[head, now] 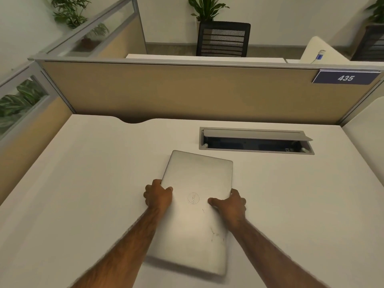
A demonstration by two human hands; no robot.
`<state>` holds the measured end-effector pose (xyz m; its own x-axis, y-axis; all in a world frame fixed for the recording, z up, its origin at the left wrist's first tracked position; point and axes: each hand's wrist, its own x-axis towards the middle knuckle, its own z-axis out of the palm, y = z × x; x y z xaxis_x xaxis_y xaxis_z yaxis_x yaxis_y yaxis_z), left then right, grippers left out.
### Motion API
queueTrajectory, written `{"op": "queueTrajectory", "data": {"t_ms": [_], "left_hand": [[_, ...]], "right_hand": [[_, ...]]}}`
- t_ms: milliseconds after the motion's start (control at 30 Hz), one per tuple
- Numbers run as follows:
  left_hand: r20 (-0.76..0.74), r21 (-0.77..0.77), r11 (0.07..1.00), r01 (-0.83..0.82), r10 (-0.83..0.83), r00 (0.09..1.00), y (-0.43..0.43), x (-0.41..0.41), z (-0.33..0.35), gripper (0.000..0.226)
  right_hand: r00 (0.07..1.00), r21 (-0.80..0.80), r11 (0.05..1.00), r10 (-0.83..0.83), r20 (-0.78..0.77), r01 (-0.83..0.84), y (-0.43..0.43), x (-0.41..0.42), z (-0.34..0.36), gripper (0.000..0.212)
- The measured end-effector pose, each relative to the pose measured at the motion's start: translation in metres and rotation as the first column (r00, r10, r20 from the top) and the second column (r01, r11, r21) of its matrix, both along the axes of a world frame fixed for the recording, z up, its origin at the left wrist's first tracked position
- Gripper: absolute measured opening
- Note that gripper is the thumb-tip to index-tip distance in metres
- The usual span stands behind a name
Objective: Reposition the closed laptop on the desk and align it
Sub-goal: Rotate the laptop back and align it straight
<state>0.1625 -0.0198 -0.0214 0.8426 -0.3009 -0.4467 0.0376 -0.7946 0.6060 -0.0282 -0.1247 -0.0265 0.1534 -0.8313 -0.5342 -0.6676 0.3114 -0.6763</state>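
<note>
A closed silver laptop [195, 179] lies on the white desk [83, 183] with its short side facing me, turned slightly off square so its far end leans left. My left hand [159, 196] grips its left long edge, thumb on the lid. On the opposite long edge, my right hand [229, 204] holds it the same way, thumb near the round logo. The near end of the laptop looks slightly raised over a shadow, close to the desk's front.
An open cable hatch [255, 142] with a raised grey flap is set into the desk just beyond the laptop on the right. A tan partition [187, 92] with a blue "435" sign [346, 77] closes the back. A cable notch [133, 120] cuts the rear edge.
</note>
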Motion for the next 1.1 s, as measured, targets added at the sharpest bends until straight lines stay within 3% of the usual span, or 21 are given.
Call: {"op": "queueTrajectory", "data": {"t_ms": [200, 533, 833, 1100], "left_hand": [[-0.064, -0.027, 0.997, -0.072, 0.071, 0.995, 0.007, -0.018, 0.002, 0.056], [-0.165, -0.084, 0.972, -0.218, 0.203, 0.965, 0.021, -0.056, 0.0, 0.054], [-0.284, -0.125, 0.929, -0.349, 0.303, 0.91, 0.033, -0.087, 0.005, 0.058], [-0.348, -0.138, 0.889, -0.437, 0.37, 0.861, 0.037, -0.113, 0.008, 0.039]], "right_hand": [[0.995, -0.051, 0.995, 0.089, -0.039, -0.09, -0.03, 0.002, 0.003, 0.075], [0.961, -0.1, 0.957, 0.264, -0.085, -0.272, -0.07, 0.014, 0.011, 0.092], [0.878, -0.067, 0.88, 0.459, -0.137, -0.471, -0.094, 0.033, 0.015, 0.081], [0.815, -0.07, 0.816, 0.561, -0.145, -0.574, -0.107, 0.056, 0.012, 0.075]]}}
